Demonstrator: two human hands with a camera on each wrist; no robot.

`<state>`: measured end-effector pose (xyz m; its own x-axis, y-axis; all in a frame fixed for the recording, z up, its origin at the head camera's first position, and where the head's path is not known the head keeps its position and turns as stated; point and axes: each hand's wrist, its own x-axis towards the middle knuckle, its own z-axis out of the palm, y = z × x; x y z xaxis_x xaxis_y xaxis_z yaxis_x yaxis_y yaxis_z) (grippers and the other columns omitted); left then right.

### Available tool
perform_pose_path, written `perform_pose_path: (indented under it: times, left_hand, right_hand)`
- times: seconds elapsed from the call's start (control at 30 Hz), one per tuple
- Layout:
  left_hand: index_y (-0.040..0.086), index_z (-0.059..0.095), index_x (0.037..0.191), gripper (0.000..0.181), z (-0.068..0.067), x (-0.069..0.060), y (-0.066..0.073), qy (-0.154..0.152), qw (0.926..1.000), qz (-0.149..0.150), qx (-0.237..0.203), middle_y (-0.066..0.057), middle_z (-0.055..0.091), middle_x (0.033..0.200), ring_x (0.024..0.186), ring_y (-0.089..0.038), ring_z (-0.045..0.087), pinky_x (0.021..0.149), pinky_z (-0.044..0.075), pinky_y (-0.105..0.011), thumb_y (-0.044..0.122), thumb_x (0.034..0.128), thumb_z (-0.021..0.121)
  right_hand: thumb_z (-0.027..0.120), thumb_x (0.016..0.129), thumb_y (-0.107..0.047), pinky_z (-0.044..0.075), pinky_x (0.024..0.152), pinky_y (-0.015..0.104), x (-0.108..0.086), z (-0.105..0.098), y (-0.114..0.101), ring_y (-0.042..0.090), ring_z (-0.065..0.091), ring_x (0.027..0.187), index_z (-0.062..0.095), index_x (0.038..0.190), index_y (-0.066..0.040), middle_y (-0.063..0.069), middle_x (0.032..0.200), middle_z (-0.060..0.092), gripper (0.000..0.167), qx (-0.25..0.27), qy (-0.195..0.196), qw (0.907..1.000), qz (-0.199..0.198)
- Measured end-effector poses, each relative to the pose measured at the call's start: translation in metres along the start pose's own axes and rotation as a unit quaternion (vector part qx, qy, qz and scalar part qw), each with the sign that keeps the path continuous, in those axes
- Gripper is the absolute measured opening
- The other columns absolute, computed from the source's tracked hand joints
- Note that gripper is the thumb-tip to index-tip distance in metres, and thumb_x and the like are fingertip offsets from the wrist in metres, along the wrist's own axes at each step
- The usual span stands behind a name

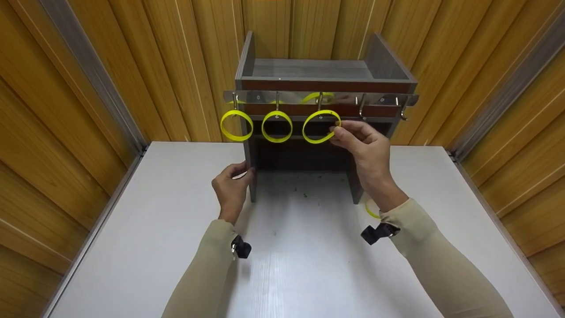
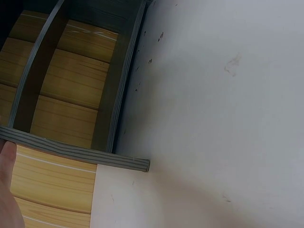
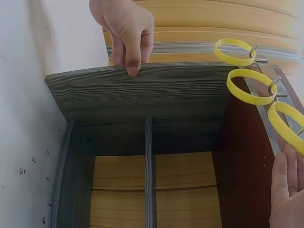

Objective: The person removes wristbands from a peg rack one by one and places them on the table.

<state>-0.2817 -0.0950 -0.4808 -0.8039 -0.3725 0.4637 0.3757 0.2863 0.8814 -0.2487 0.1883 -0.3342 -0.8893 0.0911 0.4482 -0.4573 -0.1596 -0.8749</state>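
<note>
Head view: the right hand (image 1: 370, 148) pinches a yellow ring (image 1: 314, 141) in its fingers at the third hook (image 1: 321, 100) from the left — whether it is fully seated is hard to tell; better to settle it in the bend before releasing; the left hand's (image 1: 231, 185) fingers pinch the grey shelf unit's (image 1: 295, 85) side — a likely brace against wobble.

Wood-grain panelling (image 1: 53, 132) lines the walls; a grey metal post (image 1: 96, 73) stands at left; dark specks (image 1: 304, 194) mark the white tabletop (image 1: 167, 198).
</note>
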Motion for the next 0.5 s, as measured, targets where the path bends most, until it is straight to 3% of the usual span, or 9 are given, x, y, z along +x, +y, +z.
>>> perform_pose_path:
  times: [0.5]
  left_hand:
    - [0.001,0.082,0.101,0.017,0.000,0.000,-0.002,-0.001,1.0000,0.001,-0.001,-0.007,0.080,0.097,0.092,-0.022,0.077,0.073,0.061,-0.022,-0.003,0.0850,0.087]
  right_hand:
    - [0.076,0.096,0.003,0.062,0.091,0.039,-0.008,-0.014,-0.008,0.027,0.076,0.093,0.072,0.113,0.009,0.020,0.106,0.076,0.019,0.019,-0.001,0.9998,-0.003]
